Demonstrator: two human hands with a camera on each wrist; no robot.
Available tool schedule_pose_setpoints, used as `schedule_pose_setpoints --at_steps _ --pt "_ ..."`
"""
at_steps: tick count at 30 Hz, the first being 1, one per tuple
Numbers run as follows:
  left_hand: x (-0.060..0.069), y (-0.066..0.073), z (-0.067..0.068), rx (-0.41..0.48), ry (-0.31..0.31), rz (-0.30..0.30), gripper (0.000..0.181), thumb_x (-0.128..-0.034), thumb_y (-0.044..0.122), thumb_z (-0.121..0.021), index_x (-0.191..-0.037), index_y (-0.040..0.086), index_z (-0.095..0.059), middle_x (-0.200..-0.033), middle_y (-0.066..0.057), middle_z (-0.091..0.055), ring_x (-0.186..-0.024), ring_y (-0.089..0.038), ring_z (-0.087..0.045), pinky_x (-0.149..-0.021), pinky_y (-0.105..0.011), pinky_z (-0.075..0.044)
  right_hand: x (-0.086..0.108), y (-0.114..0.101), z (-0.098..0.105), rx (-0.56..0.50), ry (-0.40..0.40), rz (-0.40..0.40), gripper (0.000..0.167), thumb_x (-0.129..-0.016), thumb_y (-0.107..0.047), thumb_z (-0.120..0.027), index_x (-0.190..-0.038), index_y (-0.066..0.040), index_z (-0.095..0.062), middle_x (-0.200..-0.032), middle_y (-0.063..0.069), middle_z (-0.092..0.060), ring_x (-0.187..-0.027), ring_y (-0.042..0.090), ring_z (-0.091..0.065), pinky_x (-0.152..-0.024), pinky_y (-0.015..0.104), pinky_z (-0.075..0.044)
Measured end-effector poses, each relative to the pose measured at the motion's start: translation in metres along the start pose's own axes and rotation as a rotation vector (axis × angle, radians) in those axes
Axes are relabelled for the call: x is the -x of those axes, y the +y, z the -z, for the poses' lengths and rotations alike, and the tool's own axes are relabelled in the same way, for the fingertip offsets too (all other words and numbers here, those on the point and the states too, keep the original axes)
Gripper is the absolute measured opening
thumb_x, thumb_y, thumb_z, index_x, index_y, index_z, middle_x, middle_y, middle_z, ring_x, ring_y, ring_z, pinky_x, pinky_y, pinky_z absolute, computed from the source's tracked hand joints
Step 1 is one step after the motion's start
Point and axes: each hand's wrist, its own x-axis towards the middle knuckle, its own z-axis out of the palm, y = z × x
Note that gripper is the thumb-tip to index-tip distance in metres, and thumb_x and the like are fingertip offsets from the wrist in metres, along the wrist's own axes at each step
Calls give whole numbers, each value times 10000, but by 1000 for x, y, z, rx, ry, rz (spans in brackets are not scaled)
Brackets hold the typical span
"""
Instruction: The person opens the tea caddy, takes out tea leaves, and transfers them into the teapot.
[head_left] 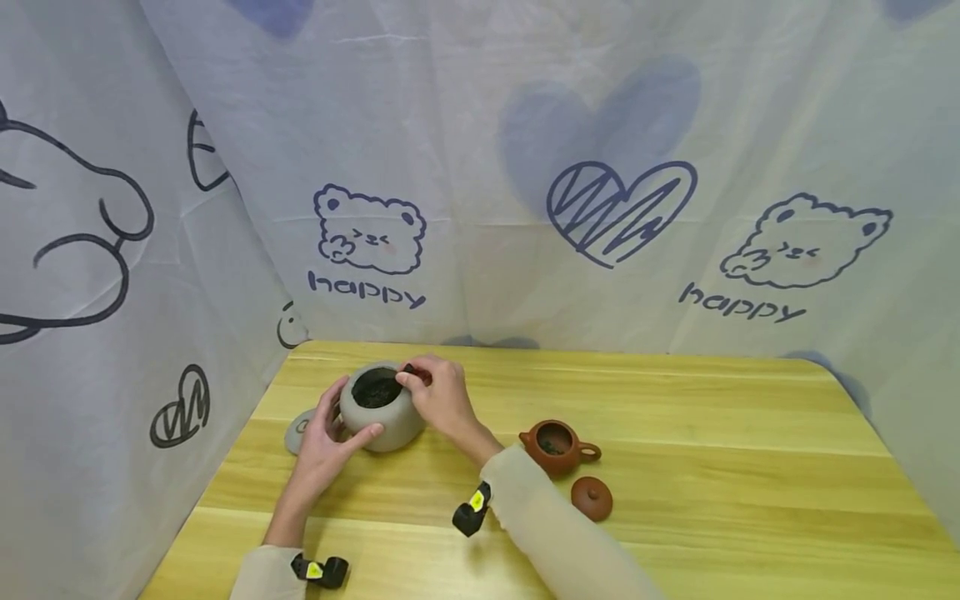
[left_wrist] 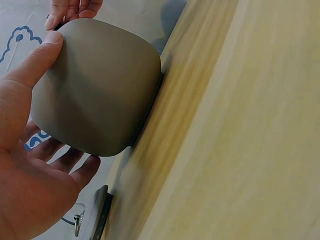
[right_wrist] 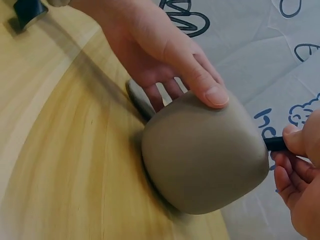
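Observation:
A round grey tea jar (head_left: 390, 427) stands at the left of the table, its wide mouth showing dark loose tea leaves (head_left: 375, 393) inside. My left hand (head_left: 327, 437) holds the jar from the left, thumb on the near side and fingers around the far side. At the jar's right rim, my right hand (head_left: 442, 396) pinches the short black handle (right_wrist: 275, 144) of a slim tool. The tool's other end is hidden by the jar. In the left wrist view the jar's smooth wall (left_wrist: 100, 90) fills the space between thumb and fingers.
The jar's grey lid (head_left: 296, 433), with a metal ring, lies left of the jar behind my left hand. A reddish-brown clay teapot (head_left: 568, 463) stands open to the right with some dark leaves inside. Its round lid (head_left: 592, 498) lies just in front. A printed cloth hangs behind the table (head_left: 712, 467).

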Motion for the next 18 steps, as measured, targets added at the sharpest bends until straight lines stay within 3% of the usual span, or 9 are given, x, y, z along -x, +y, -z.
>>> schedule_pose_setpoints --at_steps 11,18 --pt "1 0 0 -3 8 9 957 -912 186 -811 -1643 137 -195 -1658 -156 -248 -1518 -364 -252 -1206 -584 -277 0 -1 -2 -130 47 -210 92 -932 -150 -779 -896 -66 -788 -832 2 -720 -731 55 -608 -663 189 -525" --pt "1 0 0 6 6 13 962 -909 183 -815 -1643 133 -195 -1660 -148 -249 -1518 -354 -256 -1206 -575 -284 1 -1 -3 -148 90 -263 105 -928 -169 -785 -910 -67 -801 -849 -4 -737 -754 48 -630 -690 195 -544"
